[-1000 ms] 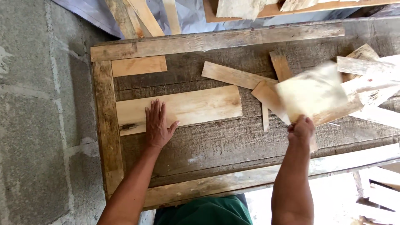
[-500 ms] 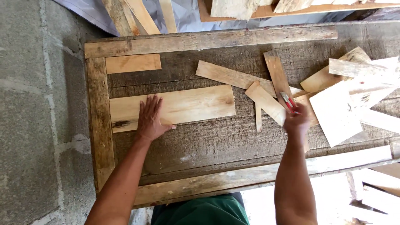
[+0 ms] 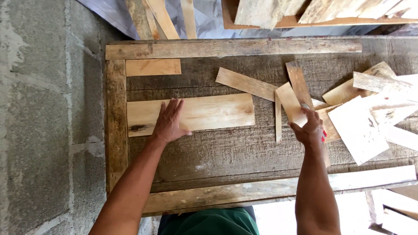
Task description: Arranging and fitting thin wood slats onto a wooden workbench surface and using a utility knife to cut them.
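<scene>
The workbench (image 3: 226, 152) in front of you is weathered grey-brown, streaked with darker grain, and its edge rails are a paler, yellowed tan. Near the bench's left side, the wide board (image 3: 209, 113) under your left hand (image 3: 169, 124) is pale honey-yellow with one dark brown knot stain at its left end. Above it on the bench, the small plank (image 3: 153, 67) is warmer orange-tan. Toward the bench's right, the slat (image 3: 291, 104) at your right hand (image 3: 310, 128) is light cream; something red, perhaps a pencil (image 3: 324, 135), shows beside that hand. Right of it, the flat panel (image 3: 358, 129) is whitish with faint dark flecks.
</scene>
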